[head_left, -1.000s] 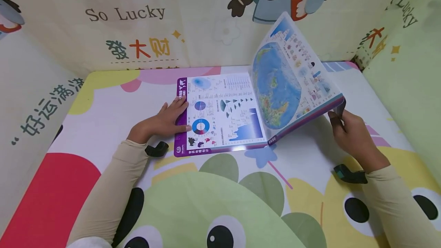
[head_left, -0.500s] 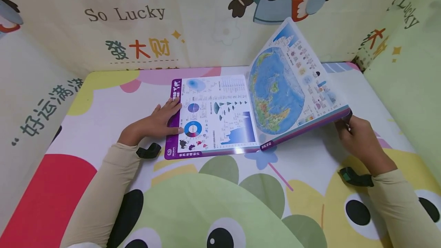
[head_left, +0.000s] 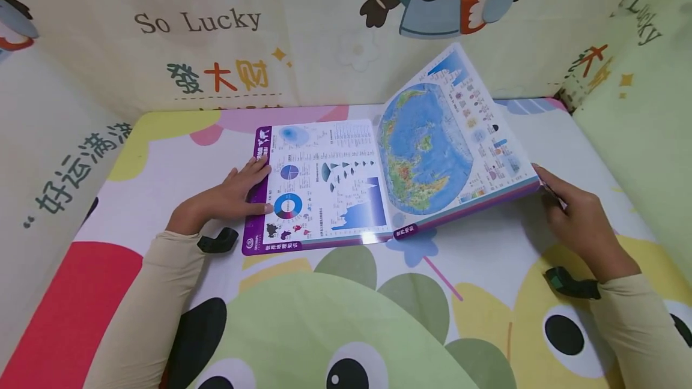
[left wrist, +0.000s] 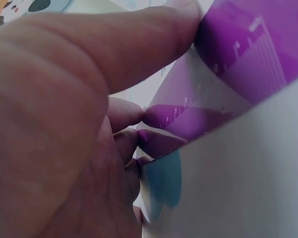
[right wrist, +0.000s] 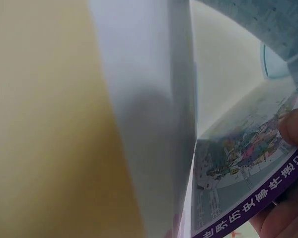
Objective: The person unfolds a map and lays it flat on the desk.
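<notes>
A glossy folding map (head_left: 324, 188) with a purple border lies spread on the table. Its left panel is flat, printed with charts, while the right panel, with a large blue globe, tilts up off the table. My left hand (head_left: 221, 202) presses on the purple left edge, fingers stretched out. In the left wrist view its thumb and fingertips meet the shiny purple border (left wrist: 258, 57). My right hand (head_left: 581, 218) pinches the lower right corner of the raised panel. The right wrist view shows the thumb (right wrist: 294, 126) on a printed map layer (right wrist: 248, 158), fingers underneath.
A cartoon-printed cloth (head_left: 292, 317) covers the table. Behind stands a pale printed wall cloth (head_left: 313, 29), with another wall (head_left: 643, 137) at the right. A black wrist device (head_left: 218, 240) sits at the left wrist, another (head_left: 572, 283) at the right.
The map has slid left, with my left hand moving along on its edge. Its right panel has sunk lower, and my right hand has moved right and slightly down.
</notes>
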A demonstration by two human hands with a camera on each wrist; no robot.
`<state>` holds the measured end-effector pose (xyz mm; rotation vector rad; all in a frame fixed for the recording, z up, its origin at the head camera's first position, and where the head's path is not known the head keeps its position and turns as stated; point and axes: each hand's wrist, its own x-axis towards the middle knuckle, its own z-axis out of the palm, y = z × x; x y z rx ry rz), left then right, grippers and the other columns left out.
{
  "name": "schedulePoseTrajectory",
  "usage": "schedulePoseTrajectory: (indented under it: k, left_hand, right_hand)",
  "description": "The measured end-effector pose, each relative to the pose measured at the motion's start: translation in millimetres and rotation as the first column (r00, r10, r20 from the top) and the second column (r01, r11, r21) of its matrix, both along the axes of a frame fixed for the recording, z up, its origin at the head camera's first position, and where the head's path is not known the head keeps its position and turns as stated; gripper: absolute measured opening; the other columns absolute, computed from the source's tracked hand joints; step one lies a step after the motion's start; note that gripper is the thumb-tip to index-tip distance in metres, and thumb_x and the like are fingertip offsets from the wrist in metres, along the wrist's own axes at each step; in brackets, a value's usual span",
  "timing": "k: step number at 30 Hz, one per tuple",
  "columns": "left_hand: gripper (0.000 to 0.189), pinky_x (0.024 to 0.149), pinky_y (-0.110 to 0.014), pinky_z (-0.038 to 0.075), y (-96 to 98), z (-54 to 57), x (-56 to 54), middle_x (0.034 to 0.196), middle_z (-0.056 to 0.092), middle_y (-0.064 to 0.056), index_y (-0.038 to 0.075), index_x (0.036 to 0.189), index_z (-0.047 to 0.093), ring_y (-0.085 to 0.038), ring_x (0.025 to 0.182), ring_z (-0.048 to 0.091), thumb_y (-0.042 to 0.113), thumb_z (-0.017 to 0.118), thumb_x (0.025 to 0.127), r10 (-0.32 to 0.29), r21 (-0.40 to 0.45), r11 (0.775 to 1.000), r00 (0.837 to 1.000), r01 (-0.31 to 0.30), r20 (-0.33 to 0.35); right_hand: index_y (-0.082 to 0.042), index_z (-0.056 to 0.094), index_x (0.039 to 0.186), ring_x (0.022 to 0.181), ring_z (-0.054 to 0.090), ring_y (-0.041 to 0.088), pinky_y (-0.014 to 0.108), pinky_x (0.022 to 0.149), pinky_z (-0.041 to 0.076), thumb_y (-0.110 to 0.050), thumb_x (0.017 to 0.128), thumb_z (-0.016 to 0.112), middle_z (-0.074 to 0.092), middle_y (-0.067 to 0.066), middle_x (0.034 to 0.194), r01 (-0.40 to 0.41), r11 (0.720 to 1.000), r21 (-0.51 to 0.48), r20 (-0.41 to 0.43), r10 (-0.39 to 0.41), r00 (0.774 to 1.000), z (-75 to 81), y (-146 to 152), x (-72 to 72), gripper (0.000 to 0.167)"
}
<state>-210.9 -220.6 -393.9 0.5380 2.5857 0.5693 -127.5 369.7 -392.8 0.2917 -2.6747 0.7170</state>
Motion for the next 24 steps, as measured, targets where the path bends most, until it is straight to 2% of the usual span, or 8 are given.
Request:
schedulePoseTrajectory:
  k: [3, 4, 6, 9, 12, 16, 20, 24]
  left_hand:
    - [0.100, 0.113, -0.055, -0.007, -3.4, 1.7, 1.6, 0.161, -0.005, -0.017, 0.004, 0.156, 0.010, -0.037, 0.146, -0.010, 0.042, 0.070, 0.086, 0.010, -0.002, 1.000, 1.000, -0.010, 0.003]
    - [0.100, 0.113, -0.055, -0.007, -4.5, 1.9, 1.9, 0.161, -0.005, -0.017, 0.004, 0.156, 0.010, -0.037, 0.146, -0.010, 0.042, 0.070, 0.086, 0.011, -0.003, 1.000, 1.000, -0.011, 0.002]
    - [0.100, 0.113, -0.055, -0.006, -6.2, 2.3, 2.3, 0.161, -0.005, -0.017, 0.004, 0.156, 0.010, -0.037, 0.146, -0.010, 0.042, 0.070, 0.086, 0.014, -0.004, 1.000, 1.000, -0.014, 0.002]
    - [0.100, 0.113, -0.056, -0.006, -8.3, 2.9, 3.1, 0.162, -0.005, -0.017, 0.004, 0.156, 0.010, -0.037, 0.146, -0.010, 0.042, 0.071, 0.086, 0.020, -0.006, 1.000, 1.000, -0.020, 0.006]
    - [0.100, 0.113, -0.058, -0.005, -9.9, 4.2, 4.5, 0.162, -0.004, -0.017, 0.004, 0.156, 0.011, -0.037, 0.146, -0.010, 0.042, 0.071, 0.085, 0.030, -0.005, 1.000, 1.000, -0.030, 0.010]
    - [0.100, 0.112, -0.059, -0.004, -13.5, 5.8, 6.3, 0.161, -0.005, -0.017, 0.003, 0.155, 0.011, -0.037, 0.146, -0.011, 0.042, 0.072, 0.085, 0.041, -0.003, 0.999, 0.999, -0.041, 0.015]
    - [0.101, 0.112, -0.059, -0.003, -17.0, 6.5, 6.3, 0.161, -0.005, -0.018, 0.002, 0.155, 0.011, -0.038, 0.145, -0.010, 0.042, 0.072, 0.085, 0.044, -0.008, 0.999, 0.999, -0.044, 0.018]
    - [0.102, 0.112, -0.059, -0.004, -21.3, 5.6, 4.4, 0.161, -0.005, -0.018, 0.002, 0.155, 0.010, -0.038, 0.145, -0.011, 0.042, 0.072, 0.085, 0.045, -0.012, 0.999, 0.999, -0.045, 0.027]
  right_hand:
    - [-0.021, 0.048, 0.145, 0.118, 0.052, 0.046, 0.004, 0.097, 0.022, 0.008, 0.092, 0.053, 0.053, 0.025, 0.134, 0.035, 0.999, -0.017, 0.055, -0.034, 0.998, 1.8, 7, 2.1, 0.061]
    - [-0.024, 0.047, 0.146, 0.120, 0.054, 0.037, 0.001, 0.092, 0.023, 0.004, 0.093, 0.053, 0.052, 0.024, 0.136, 0.059, 0.998, -0.026, 0.089, -0.056, 0.994, 2.2, 10, 2.7, 0.060]
    - [-0.028, 0.046, 0.146, 0.106, 0.061, 0.019, 0.003, 0.081, 0.035, -0.001, 0.095, 0.052, 0.052, 0.025, 0.135, 0.107, 0.993, -0.057, 0.156, -0.097, 0.983, 3.5, 17, 4.1, 0.059]
    - [-0.031, 0.044, 0.146, 0.085, 0.050, -0.008, 0.010, 0.059, 0.041, -0.003, 0.094, 0.053, 0.051, 0.026, 0.135, 0.166, 0.982, -0.087, 0.231, -0.142, 0.963, 3.8, 27, 4.3, 0.060]
    - [-0.030, 0.043, 0.146, 0.073, 0.045, -0.015, 0.013, 0.051, 0.043, -0.001, 0.092, 0.054, 0.050, 0.030, 0.134, 0.197, 0.975, -0.104, 0.277, -0.162, 0.947, 1.8, 35, 2.7, 0.062]
    - [-0.025, 0.046, 0.145, 0.086, 0.045, -0.009, 0.011, 0.056, 0.039, -0.002, 0.091, 0.057, 0.049, 0.031, 0.135, 0.205, 0.973, -0.106, 0.288, -0.167, 0.943, -1.5, 42, -1.0, 0.060]
    - [-0.020, 0.046, 0.145, 0.103, 0.044, 0.019, 0.014, 0.058, 0.034, -0.005, 0.092, 0.059, 0.046, 0.032, 0.137, 0.197, 0.977, -0.077, 0.309, -0.164, 0.937, -3.3, 48, -3.4, 0.056]
    - [-0.013, 0.045, 0.144, 0.103, 0.041, 0.043, 0.015, 0.057, 0.032, -0.009, 0.093, 0.061, 0.043, 0.037, 0.137, 0.178, 0.983, -0.050, 0.347, -0.150, 0.926, -4.0, 54, -4.7, 0.054]
